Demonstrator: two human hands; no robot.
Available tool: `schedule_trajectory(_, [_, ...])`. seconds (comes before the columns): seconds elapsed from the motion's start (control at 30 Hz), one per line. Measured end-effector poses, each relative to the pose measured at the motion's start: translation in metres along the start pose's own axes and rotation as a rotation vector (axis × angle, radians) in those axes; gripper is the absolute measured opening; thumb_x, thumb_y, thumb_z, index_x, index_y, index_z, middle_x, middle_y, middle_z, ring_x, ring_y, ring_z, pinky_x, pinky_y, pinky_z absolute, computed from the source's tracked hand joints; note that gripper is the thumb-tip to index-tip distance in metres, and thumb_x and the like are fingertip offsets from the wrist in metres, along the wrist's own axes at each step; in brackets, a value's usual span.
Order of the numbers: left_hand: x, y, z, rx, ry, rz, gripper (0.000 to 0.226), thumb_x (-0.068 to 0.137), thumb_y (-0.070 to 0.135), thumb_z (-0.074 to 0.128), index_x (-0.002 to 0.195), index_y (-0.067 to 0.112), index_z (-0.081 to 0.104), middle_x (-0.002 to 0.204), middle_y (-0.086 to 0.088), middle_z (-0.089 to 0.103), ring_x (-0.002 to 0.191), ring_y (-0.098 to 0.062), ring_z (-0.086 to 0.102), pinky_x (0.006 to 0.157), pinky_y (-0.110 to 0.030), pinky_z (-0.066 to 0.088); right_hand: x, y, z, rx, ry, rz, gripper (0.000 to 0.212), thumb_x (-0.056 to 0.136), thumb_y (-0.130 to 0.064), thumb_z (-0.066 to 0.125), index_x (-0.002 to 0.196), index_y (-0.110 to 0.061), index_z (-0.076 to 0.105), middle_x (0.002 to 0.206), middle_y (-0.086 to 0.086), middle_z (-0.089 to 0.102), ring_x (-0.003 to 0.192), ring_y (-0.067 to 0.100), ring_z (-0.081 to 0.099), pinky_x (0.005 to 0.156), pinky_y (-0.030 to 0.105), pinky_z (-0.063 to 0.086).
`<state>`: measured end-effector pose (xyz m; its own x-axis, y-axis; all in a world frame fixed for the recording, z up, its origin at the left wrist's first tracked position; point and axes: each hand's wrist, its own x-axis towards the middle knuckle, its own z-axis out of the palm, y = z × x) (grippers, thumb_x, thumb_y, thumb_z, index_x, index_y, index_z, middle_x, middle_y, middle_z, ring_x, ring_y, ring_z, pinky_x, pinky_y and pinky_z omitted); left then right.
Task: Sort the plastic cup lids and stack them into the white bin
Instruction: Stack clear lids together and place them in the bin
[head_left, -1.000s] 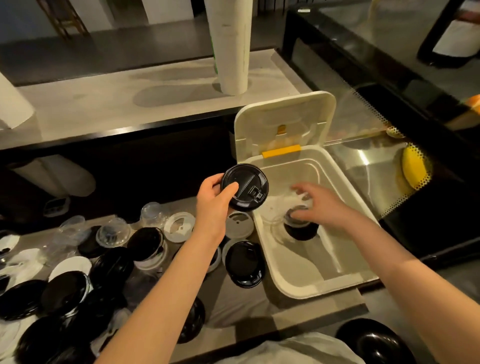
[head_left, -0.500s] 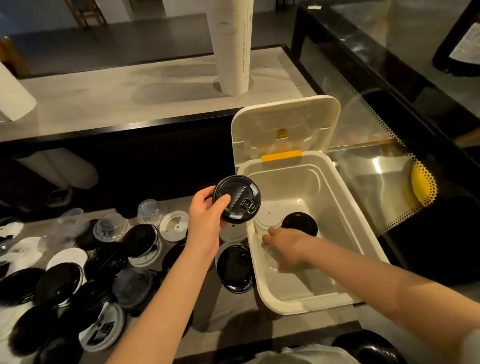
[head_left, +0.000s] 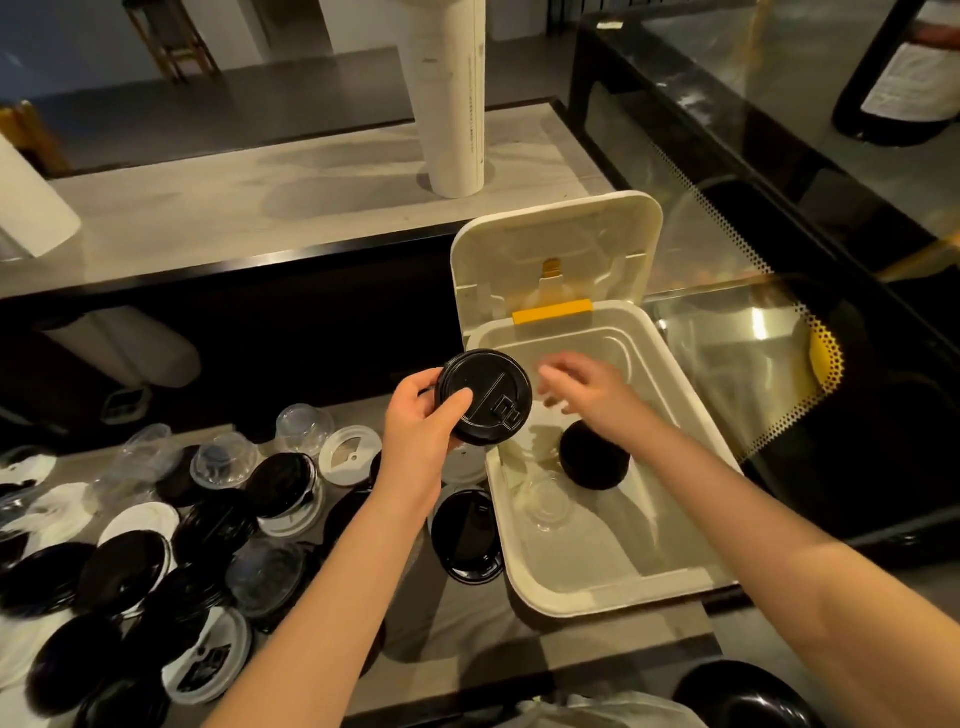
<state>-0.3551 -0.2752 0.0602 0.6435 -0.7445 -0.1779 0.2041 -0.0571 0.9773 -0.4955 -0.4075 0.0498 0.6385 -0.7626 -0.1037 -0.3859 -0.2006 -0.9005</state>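
My left hand (head_left: 421, 428) grips a round black sip lid (head_left: 484, 396) by its edge, held up just left of the white bin (head_left: 691, 410). My right hand (head_left: 587, 384) hovers over the bin's far left part, fingers loose and blurred, holding nothing. Inside the bin lie a stack of black lids (head_left: 595, 462) and a clear lid (head_left: 545, 501) near the left wall. The bin's hinged cover (head_left: 556, 244) stands open behind it.
Several black, white and clear lids (head_left: 156, 561) lie heaped on the counter to the left. One black lid (head_left: 467, 535) lies beside the bin's left wall. A tall white cup stack (head_left: 452, 93) stands on the raised counter. A glass case (head_left: 753, 338) borders the right.
My right hand has risen from the bin's floor near the clear lid and moved up toward the black lid in my left hand. The left hand has barely shifted.
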Motion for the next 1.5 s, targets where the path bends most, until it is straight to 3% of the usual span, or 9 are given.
schedule_trajectory(0.1, [0.001,0.002,0.010,0.038,-0.035,0.021,0.038,0.086,0.009,0.063,0.122,0.011,0.050,0.108,-0.006,0.066,0.098,-0.018,0.066,0.077,-0.032,0.054,-0.006,-0.027,-0.016,0.317,-0.105,0.044,0.029,0.096,-0.026,0.050,0.124,-0.020,0.053,0.100,-0.003,0.064,0.091,0.012,0.064,0.080,0.029,0.054])
schedule_trajectory(0.27, [-0.001,0.000,0.027,0.170,-0.078,0.080,0.035,0.085,0.012,0.065,0.117,0.016,0.052,0.109,-0.006,0.067,0.096,-0.016,0.066,0.067,-0.019,0.053,-0.010,-0.034,-0.025,0.205,-0.166,0.006,0.035,0.086,-0.008,0.066,0.119,-0.016,0.057,0.096,0.005,0.058,0.091,0.017,0.063,0.076,0.028,0.056])
schedule_trajectory(0.4, [0.000,0.002,0.031,0.529,-0.101,0.254,0.035,0.083,0.023,0.068,0.115,0.024,0.053,0.111,0.004,0.064,0.105,-0.008,0.059,0.081,-0.016,0.046,-0.006,-0.025,-0.038,0.225,-0.155,0.037,0.032,0.083,-0.003,0.067,0.111,-0.016,0.058,0.086,0.001,0.054,0.079,0.015,0.062,0.066,0.024,0.056])
schedule_trajectory(0.53, [0.010,-0.006,0.017,1.016,-0.203,0.340,0.068,0.085,0.041,0.063,0.143,0.019,0.034,0.149,0.001,0.034,0.141,-0.014,0.024,0.111,-0.033,0.027,0.010,-0.007,-0.046,-0.059,-0.091,0.143,0.032,0.083,-0.004,0.068,0.111,-0.012,0.055,0.088,0.002,0.050,0.075,0.017,0.057,0.057,0.025,0.052])
schedule_trajectory(0.63, [0.013,-0.015,0.008,1.201,-0.345,0.286,0.078,0.088,0.044,0.058,0.149,0.018,0.018,0.158,0.003,0.010,0.146,-0.013,0.002,0.117,-0.038,0.017,0.024,0.008,-0.047,-0.425,-0.189,0.293,0.039,0.083,-0.012,0.070,0.118,-0.011,0.053,0.102,0.004,0.050,0.088,0.022,0.055,0.063,0.030,0.051])
schedule_trajectory(0.83, [0.014,-0.017,0.007,1.297,-0.339,0.326,0.077,0.089,0.047,0.052,0.150,0.017,0.015,0.159,0.002,0.006,0.146,-0.015,0.001,0.118,-0.037,0.016,0.039,0.019,-0.033,-0.532,-0.335,0.475,0.040,0.088,-0.013,0.064,0.125,-0.009,0.051,0.109,0.011,0.051,0.095,0.027,0.051,0.076,0.037,0.050])
schedule_trajectory(1.1, [0.015,-0.019,0.009,1.294,-0.331,0.343,0.077,0.089,0.046,0.053,0.150,0.017,0.016,0.159,0.002,0.006,0.146,-0.014,0.003,0.116,-0.031,0.013,0.044,0.045,-0.014,-0.902,-0.308,0.414,0.034,0.091,-0.007,0.048,0.125,-0.006,0.051,0.127,0.014,0.054,0.112,0.031,0.055,0.092,0.038,0.049])
schedule_trajectory(1.33, [0.015,-0.020,0.008,1.274,-0.330,0.343,0.076,0.089,0.044,0.054,0.149,0.016,0.018,0.158,0.001,0.007,0.146,-0.014,0.004,0.117,-0.033,0.015,0.035,0.059,-0.016,-0.809,-0.259,0.252,0.055,0.089,-0.011,0.052,0.141,-0.019,0.037,0.141,0.009,0.042,0.123,0.029,0.047,0.095,0.036,0.045])
schedule_trajectory(1.5, [0.015,-0.022,0.007,1.264,-0.332,0.344,0.076,0.089,0.044,0.054,0.149,0.016,0.017,0.158,0.002,0.007,0.146,-0.014,0.004,0.117,-0.033,0.015,0.018,0.051,-0.014,-1.074,-0.569,0.176,0.086,0.079,-0.017,0.070,0.149,-0.027,0.022,0.145,0.002,0.034,0.132,0.025,0.037,0.101,0.037,0.043])
